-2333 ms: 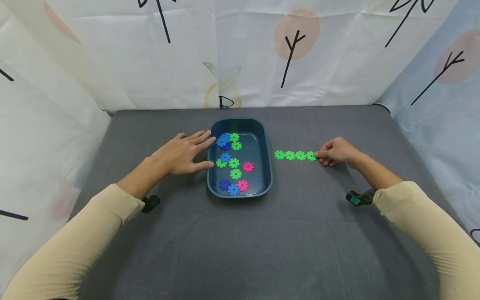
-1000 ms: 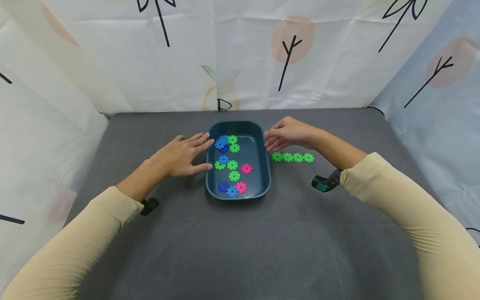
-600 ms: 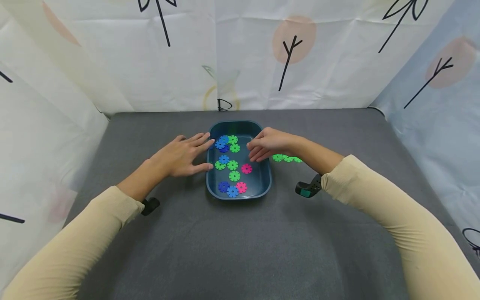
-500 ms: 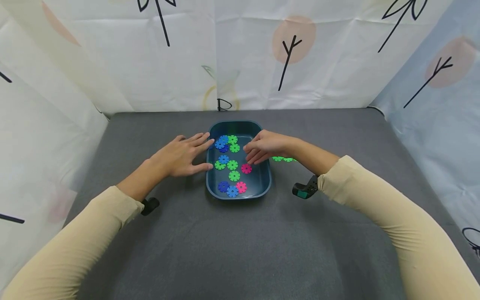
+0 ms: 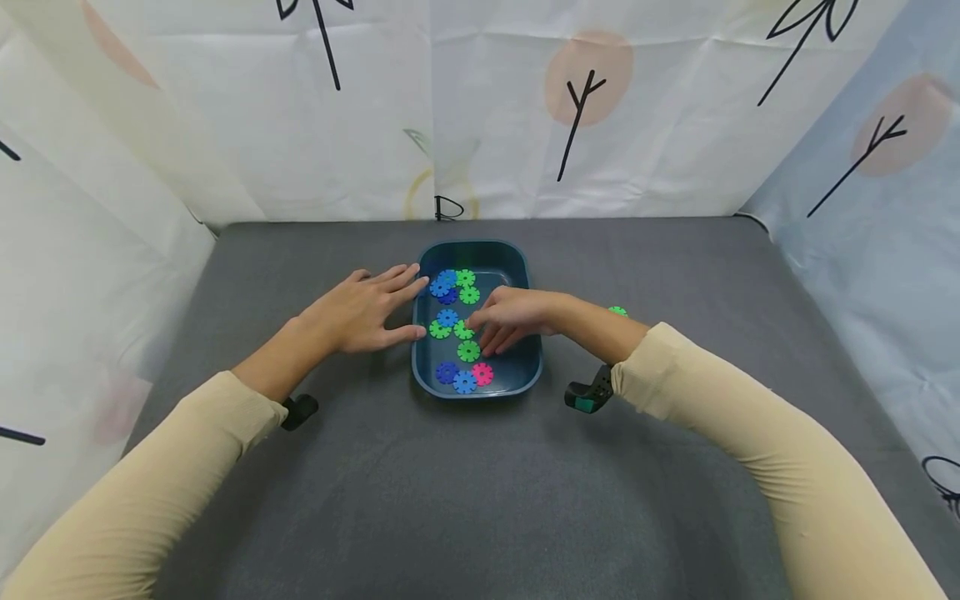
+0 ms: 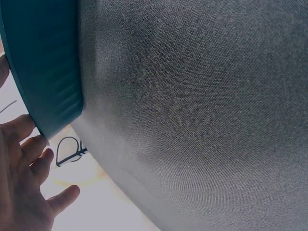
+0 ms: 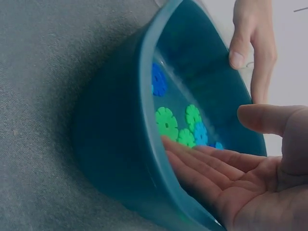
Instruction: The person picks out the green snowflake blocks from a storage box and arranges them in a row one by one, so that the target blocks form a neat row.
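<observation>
A dark teal tray [image 5: 531, 367] holds several notched plastic discs in green, blue and pink. My left hand [image 5: 367, 310] lies with spread fingers at the tray's left rim; the left wrist view shows its fingertips at the rim [image 6: 36, 120]. Inside the tray is my right hand [image 5: 517, 313], its fingertips right at a green disc [image 5: 463, 330]. In the right wrist view its fingers [image 7: 211, 168] stretch out nearly straight and the thumb stands apart, with nothing between them. Another green disc [image 5: 468, 351] lies just below, and a pink disc [image 5: 483, 374] nearer the front. One pink disc is hidden by the right hand.
Right of the tray, one green disc [image 5: 618, 310] of a row shows on the grey cloth; the right forearm hides the others. Blue discs [image 5: 442, 283] overlap at the tray's back left. A printed white curtain [image 5: 495, 108] stands behind the table.
My right hand left the end of the green row, crossed left over the tray's rim, and moved down among the discs. My left hand has stayed at the rim.
</observation>
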`<state>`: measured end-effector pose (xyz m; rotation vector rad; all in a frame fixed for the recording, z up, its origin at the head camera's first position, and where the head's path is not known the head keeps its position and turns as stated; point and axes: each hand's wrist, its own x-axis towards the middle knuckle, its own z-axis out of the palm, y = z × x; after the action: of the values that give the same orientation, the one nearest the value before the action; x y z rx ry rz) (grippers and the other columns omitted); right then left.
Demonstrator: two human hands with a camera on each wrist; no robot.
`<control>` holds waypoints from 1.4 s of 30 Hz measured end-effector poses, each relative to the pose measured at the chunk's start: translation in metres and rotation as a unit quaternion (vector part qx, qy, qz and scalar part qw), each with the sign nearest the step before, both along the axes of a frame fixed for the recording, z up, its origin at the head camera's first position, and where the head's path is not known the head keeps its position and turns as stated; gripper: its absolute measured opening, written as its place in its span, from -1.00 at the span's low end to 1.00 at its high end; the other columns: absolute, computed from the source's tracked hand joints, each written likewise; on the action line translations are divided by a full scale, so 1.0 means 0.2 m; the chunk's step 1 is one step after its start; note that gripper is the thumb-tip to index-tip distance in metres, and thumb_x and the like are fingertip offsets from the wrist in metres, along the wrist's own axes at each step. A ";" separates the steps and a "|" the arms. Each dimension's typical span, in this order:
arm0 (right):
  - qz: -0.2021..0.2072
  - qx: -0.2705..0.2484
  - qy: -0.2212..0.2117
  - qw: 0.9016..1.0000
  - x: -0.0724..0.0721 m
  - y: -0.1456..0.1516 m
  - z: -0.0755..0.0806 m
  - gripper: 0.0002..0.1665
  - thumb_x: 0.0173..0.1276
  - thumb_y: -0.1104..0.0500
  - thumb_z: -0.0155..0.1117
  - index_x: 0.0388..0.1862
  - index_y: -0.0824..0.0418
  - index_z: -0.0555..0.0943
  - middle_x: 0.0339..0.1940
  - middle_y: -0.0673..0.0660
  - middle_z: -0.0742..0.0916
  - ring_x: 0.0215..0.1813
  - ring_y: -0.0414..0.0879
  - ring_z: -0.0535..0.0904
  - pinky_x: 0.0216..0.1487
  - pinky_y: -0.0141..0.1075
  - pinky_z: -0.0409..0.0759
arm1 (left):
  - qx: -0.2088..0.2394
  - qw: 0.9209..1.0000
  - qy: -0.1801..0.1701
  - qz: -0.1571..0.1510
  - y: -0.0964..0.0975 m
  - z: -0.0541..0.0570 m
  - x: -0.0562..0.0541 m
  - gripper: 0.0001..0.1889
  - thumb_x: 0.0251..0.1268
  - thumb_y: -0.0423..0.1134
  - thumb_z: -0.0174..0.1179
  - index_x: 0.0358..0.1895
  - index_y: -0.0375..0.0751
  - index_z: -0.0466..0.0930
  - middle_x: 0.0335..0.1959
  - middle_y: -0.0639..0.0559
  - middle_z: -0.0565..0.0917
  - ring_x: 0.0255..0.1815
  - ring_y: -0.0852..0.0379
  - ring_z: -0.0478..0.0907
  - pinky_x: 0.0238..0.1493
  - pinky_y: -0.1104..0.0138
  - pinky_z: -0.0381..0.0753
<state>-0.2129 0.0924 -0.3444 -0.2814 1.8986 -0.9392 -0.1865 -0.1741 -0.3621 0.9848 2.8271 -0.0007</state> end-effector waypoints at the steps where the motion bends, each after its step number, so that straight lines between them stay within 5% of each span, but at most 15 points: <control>1: 0.001 0.000 0.000 1.000 0.00 0.00 0.00 -0.46 0.56 0.03 0.09 0.28 0.41 0.52 0.06 0.37 0.71 0.11 0.14 0.69 0.13 -0.13 0.62 | 0.000 1.000 0.000 -0.001 0.00 0.00 0.00 -0.11 0.39 0.36 -0.03 0.59 -0.13 0.06 0.60 -0.17 0.05 0.59 -0.15 0.03 0.38 -0.24 0.19; 42: 0.061 -0.035 -0.004 0.998 0.07 -0.26 -0.05 -0.60 0.53 0.28 0.12 0.24 0.47 0.53 0.04 0.31 0.74 0.13 0.07 0.68 0.15 -0.14 0.60 | 0.005 1.000 0.006 -0.021 -0.01 0.00 -0.01 -0.14 0.43 0.33 -0.04 0.58 -0.20 0.09 0.58 -0.22 0.08 0.58 -0.17 0.05 0.35 -0.24 0.22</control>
<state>-0.1998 0.0402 -0.3538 -0.4287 1.8215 -0.9248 -0.1883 -0.1765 -0.3622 1.0510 2.8198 0.0039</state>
